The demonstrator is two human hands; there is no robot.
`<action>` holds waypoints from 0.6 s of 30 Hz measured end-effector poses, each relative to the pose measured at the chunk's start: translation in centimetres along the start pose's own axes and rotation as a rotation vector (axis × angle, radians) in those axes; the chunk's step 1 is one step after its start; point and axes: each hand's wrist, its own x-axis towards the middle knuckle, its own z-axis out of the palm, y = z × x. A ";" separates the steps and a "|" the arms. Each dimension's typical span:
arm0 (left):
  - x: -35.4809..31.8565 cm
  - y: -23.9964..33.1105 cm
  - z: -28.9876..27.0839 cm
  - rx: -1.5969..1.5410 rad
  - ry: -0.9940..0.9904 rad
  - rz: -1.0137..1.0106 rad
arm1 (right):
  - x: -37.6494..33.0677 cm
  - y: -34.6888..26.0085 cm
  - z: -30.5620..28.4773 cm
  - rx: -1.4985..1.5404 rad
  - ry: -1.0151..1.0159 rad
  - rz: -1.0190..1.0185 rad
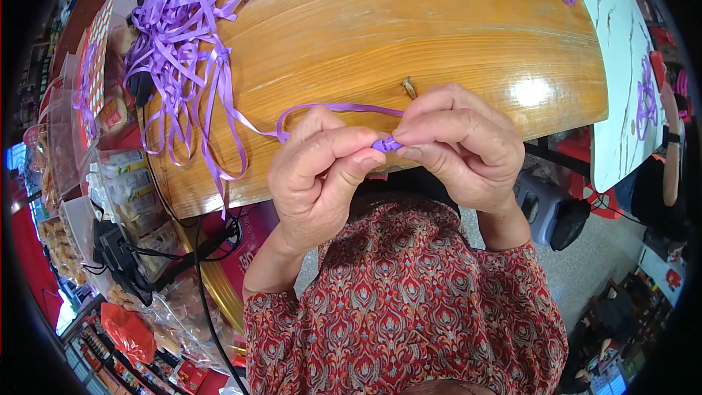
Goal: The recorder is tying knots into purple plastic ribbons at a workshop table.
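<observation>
Wooden tabletop bears a heap of loose ribbons (purple, unworked). One purple ribbon is pinched by left hand and right hand; its fold is barely begun.

Bright, even overhead light; a white glare patch sits on the glossy curved wooden counter. Centre sharp, shadows soft. Fisheye bends edges, and corners fall to black.
</observation>
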 end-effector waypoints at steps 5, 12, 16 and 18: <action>0.0 -0.1 0.0 -0.020 -0.016 0.032 | 0.0 0.4 -0.1 0.002 -0.010 -0.040; 0.1 0.6 -0.3 0.082 -0.045 0.063 | 0.0 0.0 -0.5 -0.115 -0.043 -0.120; 0.1 0.8 -0.2 0.149 -0.076 0.110 | 0.0 -0.4 -1.1 -0.126 -0.064 -0.095; 0.1 0.9 0.0 0.135 -0.086 0.111 | 0.1 -0.2 -1.5 -0.079 -0.107 -0.086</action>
